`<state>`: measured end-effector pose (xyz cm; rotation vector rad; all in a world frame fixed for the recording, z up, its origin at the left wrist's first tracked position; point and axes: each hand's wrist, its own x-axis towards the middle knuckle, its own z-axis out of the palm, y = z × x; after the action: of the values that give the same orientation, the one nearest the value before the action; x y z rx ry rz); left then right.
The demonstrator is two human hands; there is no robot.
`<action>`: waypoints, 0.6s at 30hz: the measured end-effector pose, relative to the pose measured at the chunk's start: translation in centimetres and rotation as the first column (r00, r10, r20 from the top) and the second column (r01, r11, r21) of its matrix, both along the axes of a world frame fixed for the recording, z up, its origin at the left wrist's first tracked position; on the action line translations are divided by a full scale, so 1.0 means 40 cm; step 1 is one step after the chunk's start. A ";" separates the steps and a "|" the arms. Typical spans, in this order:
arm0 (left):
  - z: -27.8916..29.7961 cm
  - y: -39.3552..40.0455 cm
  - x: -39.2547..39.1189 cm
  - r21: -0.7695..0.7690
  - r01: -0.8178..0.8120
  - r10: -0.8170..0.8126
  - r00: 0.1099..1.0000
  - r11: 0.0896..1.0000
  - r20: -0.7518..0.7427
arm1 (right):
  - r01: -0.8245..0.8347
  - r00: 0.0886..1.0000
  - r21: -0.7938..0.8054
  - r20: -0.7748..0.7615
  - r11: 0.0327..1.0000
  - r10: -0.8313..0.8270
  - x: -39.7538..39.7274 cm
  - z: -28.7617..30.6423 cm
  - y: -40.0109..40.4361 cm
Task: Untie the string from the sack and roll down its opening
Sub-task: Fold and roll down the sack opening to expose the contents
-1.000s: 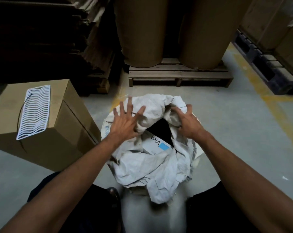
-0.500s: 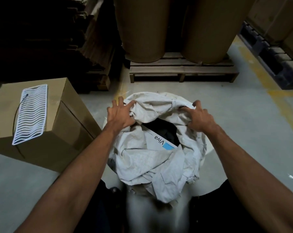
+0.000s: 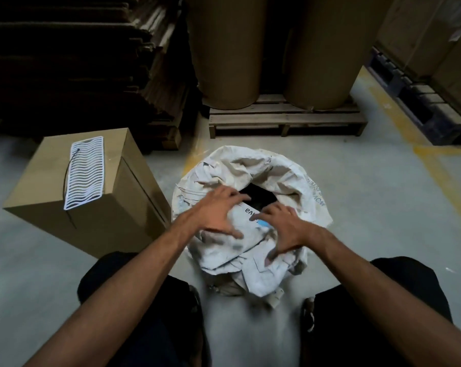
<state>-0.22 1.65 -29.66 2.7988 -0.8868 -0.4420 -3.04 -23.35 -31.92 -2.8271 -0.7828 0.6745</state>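
Crumpled off-white woven sack [image 3: 253,165], mouth gaping, is pressed at its near rim by left hand [image 3: 215,218] and right hand [image 3: 285,229], fingers splayed, nothing gripped.

My left hand [image 3: 216,215] and right hand [image 3: 285,229] blur in motion, fingers smeared. They cover part of the printed box [image 3: 246,211] inside the sack [image 3: 253,176]. At twelve o'clock, the paper rolls [image 3: 224,49] are cut off by the edge.
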 end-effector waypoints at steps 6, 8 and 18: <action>-0.106 -0.013 -0.194 0.375 0.157 -0.155 0.987 0.914 -0.034 | -0.062 0.983 -0.256 0.152 0.965 0.104 -0.159 -0.088 -0.012; -0.117 -0.006 -0.221 0.375 0.123 -0.147 0.989 0.919 0.035 | -0.038 0.970 -0.276 0.221 0.960 0.102 -0.179 -0.090 -0.033; -0.120 -0.009 -0.255 0.354 0.099 -0.150 0.981 0.930 0.120 | 0.033 0.968 -0.316 0.247 0.948 0.048 -0.215 -0.059 -0.110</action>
<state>-10.43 1.28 -34.48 3.1403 -1.1230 -0.4576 -11.64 -27.76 -34.27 -3.2552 -0.7834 0.4842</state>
